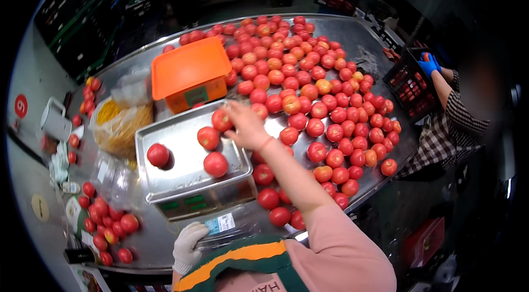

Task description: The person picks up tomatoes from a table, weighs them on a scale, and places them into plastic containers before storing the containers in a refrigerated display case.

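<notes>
My bare right hand (246, 125) reaches over the right rim of the steel scale tray (182, 176), its fingers against a red tomato (221, 120); whether they grip it cannot be told. Several other tomatoes lie on the tray, among them one at the left (158, 155) and one near the front (215, 164). My left hand (189, 246), in a white knitted glove, rests low by the table's near edge at a clear plastic container (244, 221) with a printed label. Its fingers are curled, and their hold on the container is unclear.
Loose tomatoes (289, 85) spread over the steel table (347, 29) behind and right of the scale. An orange box (192, 69) stands behind it. Left are a bag of rubber bands (124, 126), clear containers (113, 178) and more tomatoes. At right, a blue-gloved co-worker (430, 64) handles a black crate (413, 85).
</notes>
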Motion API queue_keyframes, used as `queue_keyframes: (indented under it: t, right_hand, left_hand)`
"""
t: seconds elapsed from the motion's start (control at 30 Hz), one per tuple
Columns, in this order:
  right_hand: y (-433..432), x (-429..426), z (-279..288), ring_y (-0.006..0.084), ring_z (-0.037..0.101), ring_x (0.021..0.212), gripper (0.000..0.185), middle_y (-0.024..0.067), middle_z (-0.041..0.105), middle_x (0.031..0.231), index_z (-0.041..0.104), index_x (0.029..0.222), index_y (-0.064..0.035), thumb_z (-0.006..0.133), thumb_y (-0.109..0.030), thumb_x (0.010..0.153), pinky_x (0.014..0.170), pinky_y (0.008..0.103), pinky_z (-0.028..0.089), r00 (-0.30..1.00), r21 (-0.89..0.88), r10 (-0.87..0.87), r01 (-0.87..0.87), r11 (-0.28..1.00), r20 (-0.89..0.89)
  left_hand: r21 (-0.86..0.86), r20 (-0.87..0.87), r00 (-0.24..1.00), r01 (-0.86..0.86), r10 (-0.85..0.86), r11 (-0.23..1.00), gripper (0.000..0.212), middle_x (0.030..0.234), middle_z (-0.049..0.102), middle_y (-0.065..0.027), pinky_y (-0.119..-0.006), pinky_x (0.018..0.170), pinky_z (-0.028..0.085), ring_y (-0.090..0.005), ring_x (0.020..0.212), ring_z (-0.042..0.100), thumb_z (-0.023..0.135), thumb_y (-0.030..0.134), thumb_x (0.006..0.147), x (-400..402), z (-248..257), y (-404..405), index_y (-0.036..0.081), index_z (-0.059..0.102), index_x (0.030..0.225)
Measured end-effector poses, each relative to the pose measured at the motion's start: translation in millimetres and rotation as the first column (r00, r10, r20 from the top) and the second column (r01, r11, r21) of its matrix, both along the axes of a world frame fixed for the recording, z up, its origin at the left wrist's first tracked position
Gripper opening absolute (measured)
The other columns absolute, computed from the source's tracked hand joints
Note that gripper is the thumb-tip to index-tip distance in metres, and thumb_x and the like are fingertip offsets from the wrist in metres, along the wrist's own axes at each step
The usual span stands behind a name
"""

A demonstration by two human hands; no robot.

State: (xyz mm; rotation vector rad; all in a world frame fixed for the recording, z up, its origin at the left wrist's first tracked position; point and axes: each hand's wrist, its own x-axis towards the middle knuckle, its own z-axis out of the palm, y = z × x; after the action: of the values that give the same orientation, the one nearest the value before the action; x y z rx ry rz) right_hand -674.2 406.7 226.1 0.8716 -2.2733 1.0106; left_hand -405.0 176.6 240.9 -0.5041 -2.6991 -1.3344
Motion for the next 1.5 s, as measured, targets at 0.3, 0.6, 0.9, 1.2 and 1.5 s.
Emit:
queue_keyframes:
  t: [0.3, 0.6, 0.9, 1.2, 1.5]
  right_hand:
    - [-32.2, -7.1, -23.1, 0.0304, 0.052, 0.098, 0.039, 0.0119, 0.051, 0.106, 0.056, 0.111, -0.012, 0.058, -0.005, 0.073, 0.084, 0.0413, 0.041, 0.993, 0.048, 0.026, -0.031, 0.998, 0.119]
    - [-37.8, 19.7, -19.4, 0.0296, 0.048, 0.104, 0.024, 0.0105, 0.05, 0.116, 0.061, 0.098, -0.0107, 0.055, -0.012, 0.075, 0.086, 0.0383, 0.044, 0.993, 0.061, 0.12, -0.119, 0.991, -0.016]
    - [-30.0, 10.9, -13.4, 0.0336, 0.051, 0.11, 0.041, 0.0172, 0.051, 0.119, 0.055, 0.113, -0.0039, 0.065, -0.012, 0.074, 0.093, 0.0393, 0.042, 0.909, -0.214, 0.326, -0.275, 0.937, 0.26]
    - [121.2, -36.8, -53.7, 0.0356, 0.049, 0.107, 0.036, 0.0177, 0.051, 0.114, 0.055, 0.105, -0.0053, 0.066, -0.017, 0.072, 0.09, 0.0448, 0.04, 0.821, 0.168, -0.569, 0.555, 0.814, 0.043]
    - [106.2, -72.5, -33.0, 0.0304, 0.055, 0.098, 0.022, 0.0135, 0.059, 0.1, 0.061, 0.088, -0.0046, 0.064, -0.023, 0.076, 0.081, 0.0432, 0.044, 0.892, 0.228, -0.366, 0.311, 0.923, 0.264]
  left_hand:
    - [-0.084, -0.032, 0.982, -0.19, 0.188, 0.978, 0.021, 0.095, 0.066, -0.0141, -0.039, 0.087, 0.047, -0.0339, 0.098, 0.06, 0.059, -0.004, 0.073, 11.8, -11.6, 1.9, 0.002, 0.065, 0.092]
    - [-0.191, 0.074, 0.963, -0.241, 0.258, 0.952, 0.021, 0.1, 0.064, -0.0153, -0.04, 0.09, 0.045, -0.0364, 0.102, 0.057, 0.057, -0.002, 0.076, 12.8, -7.2, 9.1, 0.002, 0.064, 0.096]
    - [-0.404, 0.194, 0.973, -0.036, 0.124, 0.914, 0.047, 0.129, 0.049, -0.0168, -0.039, 0.103, 0.034, -0.0334, 0.123, 0.044, 0.058, 0.01, 0.082, 38.1, -33.7, -20.1, 0.007, 0.049, 0.128]
    - [-0.11, 0.083, 0.939, -0.325, 0.335, 0.939, 0.033, 0.119, 0.053, -0.0241, -0.035, 0.093, 0.044, -0.0318, 0.108, 0.055, 0.06, -0.001, 0.078, 34.9, -26.6, 15.3, -0.001, 0.058, 0.111]
    - [-0.165, 0.212, 0.903, -0.344, 0.373, 0.925, 0.031, 0.122, 0.053, -0.0234, -0.035, 0.097, 0.041, -0.0327, 0.114, 0.052, 0.057, -0.001, 0.08, 28.7, -22.7, 14.1, 0.0, 0.059, 0.111]
